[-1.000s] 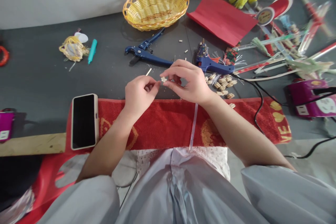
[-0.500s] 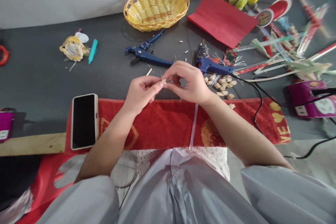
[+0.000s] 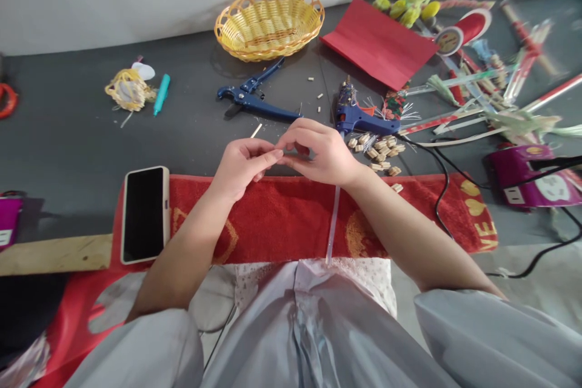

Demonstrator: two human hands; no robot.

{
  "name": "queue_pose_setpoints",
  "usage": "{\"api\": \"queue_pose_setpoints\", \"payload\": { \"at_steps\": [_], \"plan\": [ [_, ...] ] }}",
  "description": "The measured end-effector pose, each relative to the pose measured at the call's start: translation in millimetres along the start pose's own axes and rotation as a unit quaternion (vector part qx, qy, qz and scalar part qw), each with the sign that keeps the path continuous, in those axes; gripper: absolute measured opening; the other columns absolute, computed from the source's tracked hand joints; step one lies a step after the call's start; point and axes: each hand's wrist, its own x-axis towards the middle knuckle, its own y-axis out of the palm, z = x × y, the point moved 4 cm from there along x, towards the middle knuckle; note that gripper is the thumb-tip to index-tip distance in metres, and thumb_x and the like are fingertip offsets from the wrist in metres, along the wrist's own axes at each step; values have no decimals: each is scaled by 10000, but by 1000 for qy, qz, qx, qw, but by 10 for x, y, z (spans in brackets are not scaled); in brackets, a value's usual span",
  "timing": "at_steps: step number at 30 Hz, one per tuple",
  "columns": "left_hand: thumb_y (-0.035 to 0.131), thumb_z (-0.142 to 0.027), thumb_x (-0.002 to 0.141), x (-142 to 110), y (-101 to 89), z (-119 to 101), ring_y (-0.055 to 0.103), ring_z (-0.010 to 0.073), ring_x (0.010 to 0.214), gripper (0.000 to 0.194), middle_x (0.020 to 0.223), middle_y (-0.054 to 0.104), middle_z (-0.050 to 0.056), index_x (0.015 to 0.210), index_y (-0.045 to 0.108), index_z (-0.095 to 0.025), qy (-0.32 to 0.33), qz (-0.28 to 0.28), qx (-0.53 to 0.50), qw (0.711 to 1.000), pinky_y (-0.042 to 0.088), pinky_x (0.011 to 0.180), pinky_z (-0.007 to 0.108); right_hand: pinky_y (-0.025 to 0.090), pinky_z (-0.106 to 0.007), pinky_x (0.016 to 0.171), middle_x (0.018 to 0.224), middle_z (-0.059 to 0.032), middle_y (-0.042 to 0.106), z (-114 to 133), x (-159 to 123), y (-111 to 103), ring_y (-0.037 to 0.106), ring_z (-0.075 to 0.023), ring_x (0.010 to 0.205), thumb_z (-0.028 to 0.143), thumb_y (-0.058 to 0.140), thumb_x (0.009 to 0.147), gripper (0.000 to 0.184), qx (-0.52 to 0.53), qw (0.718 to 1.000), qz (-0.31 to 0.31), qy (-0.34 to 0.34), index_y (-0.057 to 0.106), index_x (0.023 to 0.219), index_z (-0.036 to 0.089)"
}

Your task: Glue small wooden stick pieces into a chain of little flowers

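My left hand and my right hand meet above the towel's back edge, fingertips pinched together. A small cluster of pale stick pieces sits between them; the fingers now hide it. A thin pale stick pokes out behind my left hand. Right of my right hand lies a pile of similar small stick bundles, beside a blue glue gun. Behind the hands, a blue hand cutter rests with its handles spread. A few short cut pieces are scattered near it.
A red towel lines the front edge, with a phone at its left end. At the back stand a wicker basket and red paper. Ribbon and sticks clutter the right, near a purple box and black cables.
The fingertips of both hands have closed in around the small stick cluster, which showed between them before. The camera view has shifted slightly.
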Motion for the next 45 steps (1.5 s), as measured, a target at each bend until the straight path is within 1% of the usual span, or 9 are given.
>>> {"api": "queue_pose_setpoints", "payload": {
  "at_steps": [8,13,17,20,21,24,28,37,45],
  "plan": [
    [804,-355,611,1,-4,4,346,35,359,207,470,525,-47,652,695,-184,23,-7,26,999,220,329,195,439,-218,607,813,-26,600,12,-3,13,545,-103,697,361,594,928,202,-13,1000,14,-5,641,940,165],
    [818,-445,643,9,-18,8,336,47,357,287,445,442,-67,675,680,-196,33,-33,38,998,220,333,218,421,-268,623,863,-58,659,-1,29,-192,576,-146,718,405,540,947,257,-168,984,45,30,668,942,183],
    [823,-500,649,15,-35,15,348,55,363,336,445,432,-66,714,694,-197,35,-54,38,997,224,335,226,294,-291,558,693,-42,597,-102,51,-604,481,-143,616,353,580,909,291,-326,930,0,168,648,678,190],
    [822,-506,658,18,-39,25,361,55,370,348,465,442,-66,746,694,-194,34,-60,34,997,236,335,221,278,-319,594,840,-98,682,-201,-3,-883,516,-185,698,239,682,808,70,-423,847,46,319,712,823,177],
    [825,-498,658,19,-39,29,364,51,373,346,477,450,-65,757,695,-193,32,-61,29,997,245,336,218,285,-329,608,878,-121,698,-220,-30,-960,537,-209,742,235,684,802,109,-439,827,55,348,725,878,170],
    [824,-474,671,21,-30,38,378,40,384,336,538,488,-57,805,702,-191,27,-58,8,998,268,339,213,332,-358,659,954,-188,709,-287,-113,-1085,578,-271,867,284,650,824,228,-448,804,108,376,737,978,141],
    [764,-446,753,20,-23,30,402,30,396,283,621,529,-44,827,673,-189,29,-57,-4,998,264,325,194,363,-384,711,981,-227,711,-419,-221,-1094,590,-330,963,321,663,813,369,-449,781,208,382,715,1102,98],
    [722,-375,802,4,-19,21,414,14,401,224,611,525,-57,818,637,-169,31,-51,8,998,304,346,148,437,-376,765,1087,-229,669,-460,-198,-957,613,-366,1047,314,542,844,443,-466,737,271,407,645,1220,102],
    [751,-392,777,1,-12,21,424,22,416,251,591,528,-51,799,650,-164,34,-45,-3,998,318,361,153,474,-424,880,1164,-228,632,-433,-168,-924,575,-388,1148,325,552,870,434,-468,744,245,408,621,1243,116]
  ]
}}
